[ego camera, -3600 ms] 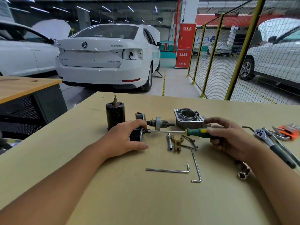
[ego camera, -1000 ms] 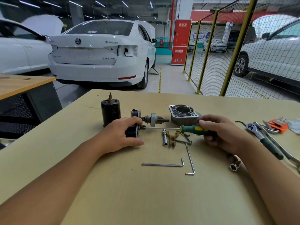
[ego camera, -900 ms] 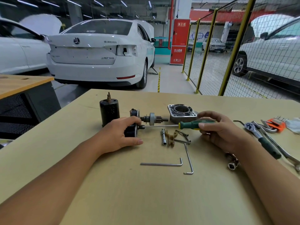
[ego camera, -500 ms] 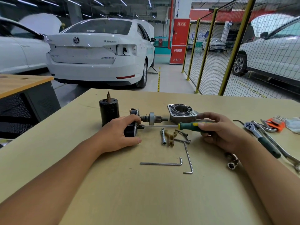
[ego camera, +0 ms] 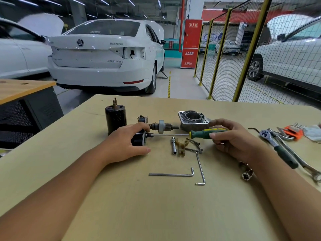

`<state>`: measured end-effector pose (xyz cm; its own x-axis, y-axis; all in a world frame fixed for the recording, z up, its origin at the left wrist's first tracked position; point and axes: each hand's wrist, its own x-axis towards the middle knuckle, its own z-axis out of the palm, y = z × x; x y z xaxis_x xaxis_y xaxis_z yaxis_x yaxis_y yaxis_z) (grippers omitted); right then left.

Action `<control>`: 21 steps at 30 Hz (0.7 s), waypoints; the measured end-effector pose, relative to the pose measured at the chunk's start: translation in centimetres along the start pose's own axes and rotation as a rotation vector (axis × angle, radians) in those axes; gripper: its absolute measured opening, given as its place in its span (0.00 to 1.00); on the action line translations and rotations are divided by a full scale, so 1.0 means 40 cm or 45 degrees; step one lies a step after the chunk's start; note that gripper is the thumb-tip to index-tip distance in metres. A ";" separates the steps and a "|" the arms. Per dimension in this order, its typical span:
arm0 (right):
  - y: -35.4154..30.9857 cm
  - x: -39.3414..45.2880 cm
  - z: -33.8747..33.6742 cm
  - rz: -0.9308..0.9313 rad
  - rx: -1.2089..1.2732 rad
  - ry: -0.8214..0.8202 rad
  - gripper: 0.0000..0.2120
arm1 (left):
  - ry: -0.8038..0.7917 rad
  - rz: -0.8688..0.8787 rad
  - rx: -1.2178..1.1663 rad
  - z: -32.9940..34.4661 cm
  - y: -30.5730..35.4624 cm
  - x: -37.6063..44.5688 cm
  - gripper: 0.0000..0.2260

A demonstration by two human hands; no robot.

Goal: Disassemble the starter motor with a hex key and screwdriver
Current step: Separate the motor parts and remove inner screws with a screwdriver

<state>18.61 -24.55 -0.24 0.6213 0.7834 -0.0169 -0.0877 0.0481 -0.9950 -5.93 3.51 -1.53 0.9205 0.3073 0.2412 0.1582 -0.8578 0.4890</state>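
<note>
My left hand (ego camera: 126,142) grips a black starter motor part (ego camera: 139,139) lying on its side on the table. My right hand (ego camera: 231,138) holds the green-and-yellow handle of a screwdriver (ego camera: 203,133); its thin shaft runs left and its tip meets the part's end face. Behind the shaft lies the pinion shaft assembly (ego camera: 161,126). A black cylindrical motor body (ego camera: 115,119) stands upright to the left. An aluminium housing (ego camera: 192,120) sits behind my right hand. Two hex keys (ego camera: 173,174) (ego camera: 200,168) lie nearer to me.
A small socket bar, a tan fork lever (ego camera: 181,146) and loose bolts lie below the shaft. A ratchet wrench (ego camera: 278,148), spanners and an orange hex key set (ego camera: 293,132) are at the right. A loose socket (ego camera: 246,174) lies by my right wrist. Parked cars and a yellow mesh fence stand beyond the table.
My right hand has shifted its fingers slightly along the screwdriver handle while the tip stays at the part. My left hand keeps the same hold.
</note>
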 end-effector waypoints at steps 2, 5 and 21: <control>-0.003 -0.002 0.009 0.030 -0.036 -0.001 0.16 | 0.007 0.014 -0.004 0.000 -0.002 0.001 0.23; -0.008 -0.003 0.008 0.141 -0.293 0.073 0.19 | 0.012 0.028 -0.006 0.002 -0.005 0.004 0.24; -0.024 -0.013 0.000 0.192 -0.267 0.024 0.16 | 0.036 0.056 -0.026 -0.001 -0.006 0.002 0.21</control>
<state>18.37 -24.98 0.70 0.6280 0.7602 -0.1665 -0.0185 -0.1992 -0.9798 -5.90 3.73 -1.60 0.9161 0.2809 0.2862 0.1099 -0.8622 0.4944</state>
